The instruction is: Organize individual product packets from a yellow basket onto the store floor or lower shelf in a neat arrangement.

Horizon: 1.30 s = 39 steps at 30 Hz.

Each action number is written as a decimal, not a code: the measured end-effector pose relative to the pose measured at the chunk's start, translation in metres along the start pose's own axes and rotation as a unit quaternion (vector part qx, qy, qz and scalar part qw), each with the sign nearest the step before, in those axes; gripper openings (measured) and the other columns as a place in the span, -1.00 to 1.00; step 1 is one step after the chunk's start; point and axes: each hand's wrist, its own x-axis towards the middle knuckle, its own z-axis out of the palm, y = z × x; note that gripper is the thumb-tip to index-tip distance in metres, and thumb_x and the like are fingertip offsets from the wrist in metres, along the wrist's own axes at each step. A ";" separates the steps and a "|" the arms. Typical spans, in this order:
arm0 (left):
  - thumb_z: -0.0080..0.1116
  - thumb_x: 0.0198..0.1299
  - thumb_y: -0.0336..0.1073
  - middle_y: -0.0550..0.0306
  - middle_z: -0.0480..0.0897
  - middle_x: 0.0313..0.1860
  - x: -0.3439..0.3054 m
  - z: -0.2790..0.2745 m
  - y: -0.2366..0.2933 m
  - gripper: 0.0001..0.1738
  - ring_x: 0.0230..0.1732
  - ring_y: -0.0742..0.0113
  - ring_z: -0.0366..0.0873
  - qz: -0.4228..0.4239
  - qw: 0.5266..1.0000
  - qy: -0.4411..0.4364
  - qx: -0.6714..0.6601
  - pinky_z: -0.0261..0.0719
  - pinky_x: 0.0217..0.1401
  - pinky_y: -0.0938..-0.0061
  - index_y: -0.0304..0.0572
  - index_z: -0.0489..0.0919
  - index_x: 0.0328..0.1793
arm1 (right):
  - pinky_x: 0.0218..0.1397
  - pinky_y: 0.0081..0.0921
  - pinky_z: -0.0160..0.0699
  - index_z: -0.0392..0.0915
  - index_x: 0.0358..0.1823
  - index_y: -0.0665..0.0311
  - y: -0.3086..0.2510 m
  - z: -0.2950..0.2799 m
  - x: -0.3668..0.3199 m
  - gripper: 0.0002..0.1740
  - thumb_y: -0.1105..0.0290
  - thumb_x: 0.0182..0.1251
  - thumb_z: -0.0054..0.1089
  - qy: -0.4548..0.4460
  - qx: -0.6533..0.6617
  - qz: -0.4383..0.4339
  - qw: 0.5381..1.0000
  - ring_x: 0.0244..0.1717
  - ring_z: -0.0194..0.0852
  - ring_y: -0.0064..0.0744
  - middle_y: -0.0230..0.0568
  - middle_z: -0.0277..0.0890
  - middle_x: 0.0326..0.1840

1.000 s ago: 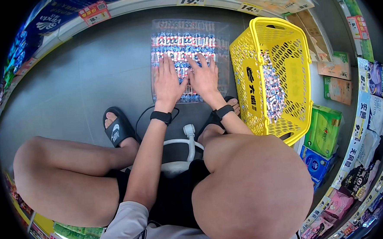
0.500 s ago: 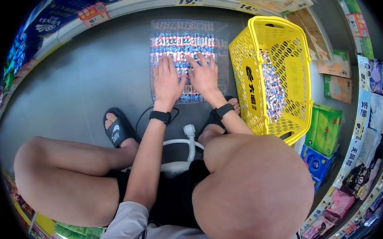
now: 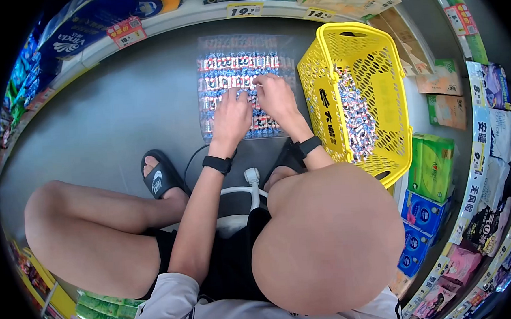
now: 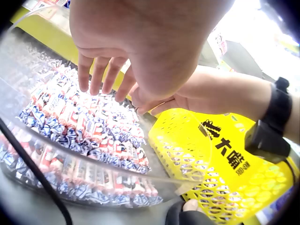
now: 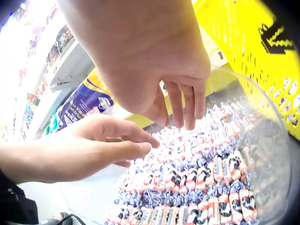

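On the floor (image 3: 120,109), beside the yellow basket (image 3: 381,104), a clear box (image 5: 269,154) holds wrapped candies (image 3: 239,62) in rows. The left hand (image 3: 233,115) is over the near rows, fingers loosely spread; the right hand (image 3: 276,99) is just beside it, fingers bent down — whether they pinch a candy cannot be told. The step in hand appears to be row alignment — the next move probably calls for light fingertip pressure.

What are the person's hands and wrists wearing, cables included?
Neither the left hand nor the right hand wears a glove. Each wrist has a black band: left band, right band, the latter carrying a boxy black device. The left sleeve is short and pale grey. A black cable shows nearby.
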 end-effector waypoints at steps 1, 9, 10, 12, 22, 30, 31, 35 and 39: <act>0.26 0.31 -0.35 -0.18 0.63 0.11 0.002 -0.003 0.005 -0.74 0.15 -0.13 0.63 0.016 0.999 0.011 -0.027 0.67 0.18 0.04 -0.36 0.64 0.04 | 0.17 -0.02 0.71 0.77 -0.01 0.24 -0.003 -0.010 -0.001 -0.76 0.46 0.33 0.26 0.005 -0.001 0.001 1.000 0.07 0.73 0.15 0.05 0.73 0.07; 0.23 0.29 -0.41 -0.18 0.66 -0.17 0.017 -0.048 0.071 -0.85 -0.05 -0.18 0.64 0.094 0.984 0.009 -0.150 0.63 0.04 -0.04 -0.40 0.63 -0.14 | 0.11 -0.01 0.71 0.76 -0.05 0.36 -0.017 -0.094 -0.026 -0.77 0.51 0.37 0.17 0.043 0.078 -0.062 0.994 -0.05 0.75 0.24 0.17 0.76 -0.10; 0.23 0.30 -0.41 -0.18 0.65 -0.19 0.018 -0.051 0.078 -0.86 -0.07 -0.19 0.64 0.109 0.979 0.009 -0.172 0.62 0.01 -0.03 -0.40 0.62 -0.16 | 0.10 -0.03 0.71 0.75 -0.05 0.38 -0.020 -0.107 -0.032 -0.78 0.52 0.38 0.18 0.066 0.097 -0.065 0.991 -0.06 0.75 0.23 0.18 0.76 -0.09; 0.24 0.30 -0.41 -0.17 0.65 -0.20 0.018 -0.056 0.094 -0.86 -0.08 -0.18 0.64 0.121 0.975 -0.001 -0.184 0.63 0.00 -0.02 -0.39 0.62 -0.16 | 0.06 -0.05 0.71 0.74 -0.08 0.41 -0.016 -0.121 -0.042 -0.81 0.52 0.39 0.21 0.097 0.126 -0.054 0.986 -0.09 0.75 0.20 0.18 0.76 -0.10; 0.27 0.30 -0.39 -0.10 0.63 -0.22 0.029 -0.050 0.179 -0.86 -0.08 -0.12 0.62 0.235 0.947 -0.031 -0.217 0.62 -0.03 0.05 -0.34 0.64 -0.14 | -0.10 -0.13 0.71 0.78 -0.11 0.30 0.044 -0.182 -0.092 -0.83 0.48 0.35 0.26 0.184 -0.014 0.020 0.983 -0.27 0.76 0.08 0.14 0.74 -0.27; 0.28 0.24 -0.38 -0.08 0.67 -0.25 0.058 -0.013 0.226 -0.88 -0.08 -0.07 0.67 0.360 0.922 -0.095 -0.107 0.69 -0.03 0.08 -0.33 0.67 -0.25 | 0.05 -0.03 0.74 0.83 -0.13 0.16 0.116 -0.192 -0.114 -0.77 0.41 0.22 0.28 0.133 -0.104 0.241 0.956 -0.08 0.78 0.16 0.14 0.78 -0.20; 0.28 0.24 -0.38 -0.08 0.67 -0.25 0.060 -0.004 0.231 -0.88 -0.08 -0.07 0.67 0.365 0.920 -0.098 -0.106 0.69 -0.03 0.08 -0.33 0.67 -0.25 | 0.08 -0.04 0.73 0.83 -0.10 0.11 0.122 -0.194 -0.115 -0.76 0.35 0.21 0.34 0.114 -0.089 0.267 0.953 -0.06 0.77 0.17 0.12 0.78 -0.20; 0.22 0.07 -0.48 -0.10 0.71 -0.32 0.074 0.018 0.248 -0.91 -0.13 -0.04 0.73 0.430 0.894 -0.128 -0.013 0.73 -0.05 0.11 -0.32 0.72 -0.36 | 0.14 -0.02 0.73 0.80 -0.06 0.06 0.144 -0.195 -0.119 -0.75 0.34 0.25 0.29 0.055 -0.079 0.327 0.940 0.06 0.78 0.13 0.07 0.79 -0.02; 0.23 0.09 -0.43 -0.15 0.75 -0.27 0.090 0.035 0.267 -0.88 -0.13 -0.12 0.77 0.422 0.880 -0.218 0.021 0.74 -0.07 0.06 -0.29 0.75 -0.34 | 0.15 -0.03 0.73 0.79 -0.05 0.05 0.179 -0.186 -0.120 -0.74 0.32 0.22 0.33 0.038 -0.065 0.334 0.940 0.09 0.77 0.12 0.05 0.79 0.00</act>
